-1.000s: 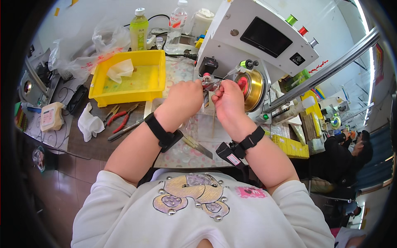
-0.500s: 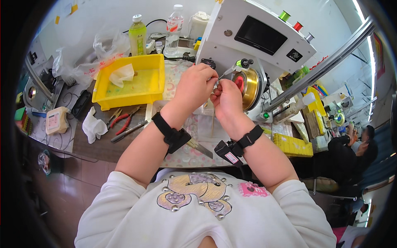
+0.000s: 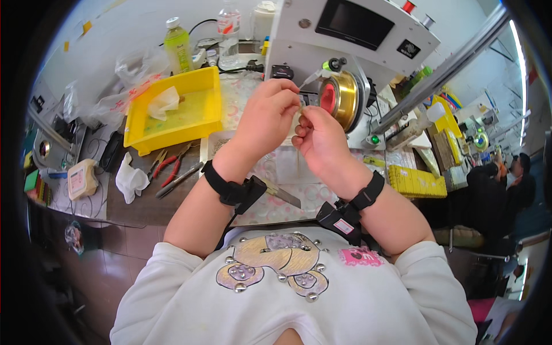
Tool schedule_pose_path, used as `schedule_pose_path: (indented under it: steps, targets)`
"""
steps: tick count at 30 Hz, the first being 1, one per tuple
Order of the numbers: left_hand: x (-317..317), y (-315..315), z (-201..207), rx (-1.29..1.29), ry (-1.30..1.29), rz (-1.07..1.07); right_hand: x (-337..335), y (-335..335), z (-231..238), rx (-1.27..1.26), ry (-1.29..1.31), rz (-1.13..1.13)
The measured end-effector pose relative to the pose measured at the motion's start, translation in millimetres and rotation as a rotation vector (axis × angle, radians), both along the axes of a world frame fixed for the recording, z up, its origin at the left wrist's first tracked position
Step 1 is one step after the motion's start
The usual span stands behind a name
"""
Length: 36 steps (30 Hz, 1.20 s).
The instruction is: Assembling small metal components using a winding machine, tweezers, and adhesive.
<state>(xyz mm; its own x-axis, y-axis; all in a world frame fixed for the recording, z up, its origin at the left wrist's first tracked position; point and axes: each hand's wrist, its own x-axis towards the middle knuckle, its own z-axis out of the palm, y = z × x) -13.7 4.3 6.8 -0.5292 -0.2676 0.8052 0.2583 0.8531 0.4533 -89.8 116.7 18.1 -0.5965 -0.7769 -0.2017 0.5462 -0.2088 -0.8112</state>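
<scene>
My left hand [image 3: 268, 115] and my right hand [image 3: 323, 138] meet in front of a white machine, thumbs and fingertips pinched close together. Whatever lies between the fingertips is too small to make out, and the fingers partly cover it. Just right of the fingers is a gold-coloured drum [image 3: 348, 102] with a red centre, mounted on the machine. Above the drum sits a small green-and-black fitting [image 3: 333, 64]. Below my hands, a utility knife [image 3: 283, 196] with its blade out lies on the patterned table cover, between my forearms.
Left of my hands stands a yellow tray [image 3: 215, 115] holding a crumpled tissue. Red-handled pliers [image 3: 165, 168], a pen-like tool [image 3: 179, 180] and a white tissue [image 3: 131, 178] lie nearer me. Two bottles stand behind. A yellow block [image 3: 417, 181] lies right of my right forearm.
The view has tilted down, so the machine sits higher in the picture. My joined hands are a little nearer me relative to the drum, and my right hand has turned slightly.
</scene>
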Motion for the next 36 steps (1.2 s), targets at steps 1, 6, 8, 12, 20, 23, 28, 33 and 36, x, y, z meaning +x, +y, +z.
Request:
schedule_pose_path:
  steps: [1,6,8,12,20,23,28,33,36]
  targets:
    - [-1.7,-0.5,-0.5,-0.011,-0.022,0.015,-4.9,5.9,-1.6,-0.001,-0.006,-0.032]
    - [0.6,-3.0,-11.2,0.030,-0.104,0.073,-43.5,55.4,25.6,0.327,0.555,0.689]
    - [2.3,1.1,-11.6,0.046,-0.113,0.103,-77.9,88.5,30.4,0.330,0.802,0.473]
    - [3.6,3.5,-5.4,-0.017,-0.101,0.107,-139.3,142.6,53.5,0.363,1.317,-0.573]
    - [-2.0,1.3,-11.1,-0.043,-0.134,0.137,-265.5,182.3,25.5,0.509,1.202,-0.647]
    - [-2.3,-0.7,-12.7,-0.021,-0.102,0.147,-273.7,184.3,29.0,0.700,1.145,-0.778]
    - [-1.1,-1.3,-18.9,-0.022,-0.047,0.123,-212.3,194.7,73.0,0.781,1.848,-1.282]
    - [0.4,-2.8,-24.1,0.020,-0.038,0.129,-124.6,170.3,113.5,-0.352,1.095,-0.484]
    - [-3.5,-5.0,-26.0,0.015,-0.031,0.110,-91.2,113.8,87.1,-0.522,0.858,-0.011]
